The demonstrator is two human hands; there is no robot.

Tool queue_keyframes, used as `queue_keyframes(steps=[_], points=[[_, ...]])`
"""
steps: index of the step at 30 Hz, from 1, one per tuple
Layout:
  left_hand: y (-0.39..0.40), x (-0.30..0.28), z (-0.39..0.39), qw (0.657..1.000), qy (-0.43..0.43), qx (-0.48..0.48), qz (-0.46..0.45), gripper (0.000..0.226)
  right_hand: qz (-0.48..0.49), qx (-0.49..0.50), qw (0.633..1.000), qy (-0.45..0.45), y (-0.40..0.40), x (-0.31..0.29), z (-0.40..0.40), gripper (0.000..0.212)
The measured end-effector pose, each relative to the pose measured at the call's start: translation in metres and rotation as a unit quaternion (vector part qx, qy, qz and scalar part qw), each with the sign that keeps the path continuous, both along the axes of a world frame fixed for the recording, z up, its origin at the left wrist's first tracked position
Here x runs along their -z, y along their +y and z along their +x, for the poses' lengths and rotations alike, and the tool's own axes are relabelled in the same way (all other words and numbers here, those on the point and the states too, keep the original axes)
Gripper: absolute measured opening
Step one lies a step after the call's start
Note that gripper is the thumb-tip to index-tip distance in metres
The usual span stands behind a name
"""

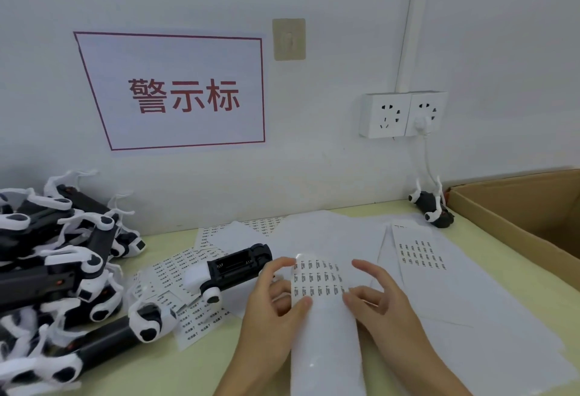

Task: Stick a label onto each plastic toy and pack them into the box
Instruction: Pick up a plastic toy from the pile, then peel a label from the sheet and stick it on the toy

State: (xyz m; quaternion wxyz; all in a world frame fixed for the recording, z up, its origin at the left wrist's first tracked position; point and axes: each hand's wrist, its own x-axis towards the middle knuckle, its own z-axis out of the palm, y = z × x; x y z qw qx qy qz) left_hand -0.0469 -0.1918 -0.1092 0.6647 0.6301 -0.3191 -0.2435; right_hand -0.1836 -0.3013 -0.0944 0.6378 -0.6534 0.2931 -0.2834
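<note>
I have both hands on the label sheet (317, 279), which I hold up just above the table (163, 361) in front of me: my left hand (276, 298) pinches its left edge between thumb and curled fingers, and my right hand (376, 295) takes the right edge with the thumb pressed on the paper and the other fingers loosely spread. The sheet bows under its own weight, so I judge it thin, limp and easy to crease; the labels look small, and I expect each to lift best from a corner with a fingertip while the other hand keeps the backing taut. The toy (232, 268) next in line lies just left of my left hand, apart from it, black with white parts. It looks light and rigid, though its thin white limbs seem likely to snag, so I would take it by the black body. A pile of toys (59, 270) waits at the far left, one more (431, 207) sits by the wall, and the box (514, 207) stands open at the right.
</note>
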Motion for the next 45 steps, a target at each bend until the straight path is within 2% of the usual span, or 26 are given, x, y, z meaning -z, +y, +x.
queue_keyframes(steps=[7, 10, 13, 17, 21, 24, 28, 31, 34, 35, 40, 45], points=[[0.001, 0.001, -0.004, 0.998, -0.049, 0.011, 0.033, 0.037, -0.019, 0.077, 0.997, -0.018, 0.002, 0.005, 0.004, 0.048], [0.000, 0.003, -0.003, 0.997, -0.075, -0.008, 0.034, 0.034, -0.005, 0.055, 0.998, -0.015, 0.002, 0.007, 0.005, 0.047], [0.001, 0.001, -0.002, 0.998, -0.054, -0.001, 0.022, 0.037, 0.003, 0.031, 0.999, -0.010, 0.002, 0.007, 0.004, 0.049], [0.000, 0.003, -0.003, 0.998, -0.063, 0.000, 0.020, 0.037, -0.029, 0.072, 0.997, -0.019, 0.003, 0.006, 0.005, 0.052], [-0.004, 0.008, -0.005, 0.990, -0.139, -0.027, 0.024, 0.037, -0.037, 0.104, 0.993, -0.048, 0.006, 0.007, 0.007, 0.048], [-0.004, 0.007, -0.008, 0.966, -0.249, -0.058, 0.042, 0.035, -0.036, 0.110, 0.992, -0.050, 0.006, 0.008, 0.009, 0.045], [-0.004, 0.012, -0.016, 0.927, -0.363, -0.063, 0.075, 0.023, -0.029, 0.116, 0.992, -0.049, 0.004, 0.009, 0.008, 0.043], [-0.004, 0.010, -0.022, 0.883, -0.452, -0.094, 0.086, 0.024, -0.028, 0.123, 0.991, -0.044, 0.004, 0.009, 0.008, 0.043], [-0.005, 0.003, -0.025, 0.855, -0.505, -0.101, 0.068, 0.029, -0.041, 0.120, 0.991, -0.043, 0.007, 0.010, 0.009, 0.043], [-0.005, 0.003, -0.025, 0.855, -0.506, -0.097, 0.063, 0.029, -0.054, 0.116, 0.991, -0.040, 0.008, 0.009, 0.009, 0.043], [-0.008, 0.004, -0.032, 0.904, -0.408, -0.078, 0.103, 0.021, -0.140, 0.102, 0.985, -0.011, 0.014, 0.012, 0.013, 0.047], [-0.013, 0.011, -0.035, 0.921, -0.360, -0.105, 0.103, 0.018, -0.153, 0.104, 0.983, 0.000, 0.014, 0.016, 0.015, 0.050]])
